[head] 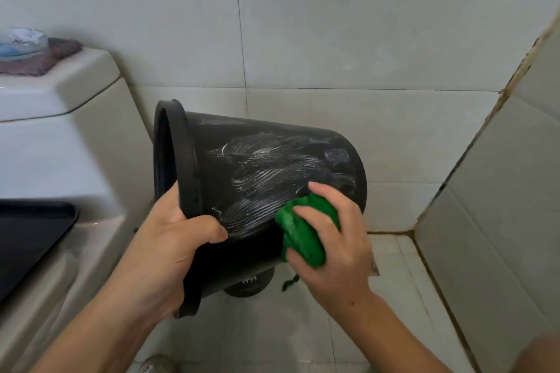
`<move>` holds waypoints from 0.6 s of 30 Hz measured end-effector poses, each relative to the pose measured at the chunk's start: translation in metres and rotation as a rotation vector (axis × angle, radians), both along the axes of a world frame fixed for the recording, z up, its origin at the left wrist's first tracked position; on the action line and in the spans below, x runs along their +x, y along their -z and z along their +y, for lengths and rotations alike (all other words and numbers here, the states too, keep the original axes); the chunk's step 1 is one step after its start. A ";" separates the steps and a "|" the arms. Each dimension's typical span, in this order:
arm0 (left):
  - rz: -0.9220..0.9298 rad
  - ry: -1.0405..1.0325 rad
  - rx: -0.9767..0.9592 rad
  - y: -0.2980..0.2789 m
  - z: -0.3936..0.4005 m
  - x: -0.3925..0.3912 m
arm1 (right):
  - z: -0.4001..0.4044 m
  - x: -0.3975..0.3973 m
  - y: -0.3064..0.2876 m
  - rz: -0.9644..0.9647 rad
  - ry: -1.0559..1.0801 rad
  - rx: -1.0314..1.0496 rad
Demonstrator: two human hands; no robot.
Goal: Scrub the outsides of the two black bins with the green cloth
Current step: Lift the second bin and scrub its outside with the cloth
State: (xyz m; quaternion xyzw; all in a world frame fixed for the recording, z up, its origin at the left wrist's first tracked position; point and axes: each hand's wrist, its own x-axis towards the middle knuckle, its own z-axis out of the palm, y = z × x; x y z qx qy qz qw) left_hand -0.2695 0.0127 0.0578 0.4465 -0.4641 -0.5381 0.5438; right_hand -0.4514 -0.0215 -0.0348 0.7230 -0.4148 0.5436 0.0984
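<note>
While left hand (169, 239) grips the soapy bin (257, 179) rim and right hand (336, 239) clutches green cloth (303, 236), second bin (248, 286) likely remains.

Both forearms are bare to the frame's edge, the left hand (169, 239) and right hand (336, 239) ungloved, ringless.
</note>
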 end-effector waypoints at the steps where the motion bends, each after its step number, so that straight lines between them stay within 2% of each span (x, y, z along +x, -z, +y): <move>1: 0.011 -0.003 0.004 0.000 0.000 0.001 | -0.002 -0.004 -0.002 0.057 -0.033 -0.032; 3: 0.030 0.011 -0.009 -0.002 0.000 0.005 | -0.015 -0.021 -0.005 0.050 -0.004 -0.025; 7: 0.007 0.021 -0.037 -0.002 0.005 0.011 | -0.036 -0.054 -0.018 -0.418 0.212 0.249; 9: 0.004 0.042 -0.052 0.000 0.006 0.007 | -0.037 -0.054 -0.017 -0.478 0.264 0.279; 15: -0.065 0.048 -0.060 0.005 0.003 -0.010 | -0.008 0.000 -0.012 -0.163 0.061 0.085; 18: -0.050 0.017 -0.044 0.004 0.004 -0.012 | -0.010 -0.008 -0.017 0.037 -0.047 -0.014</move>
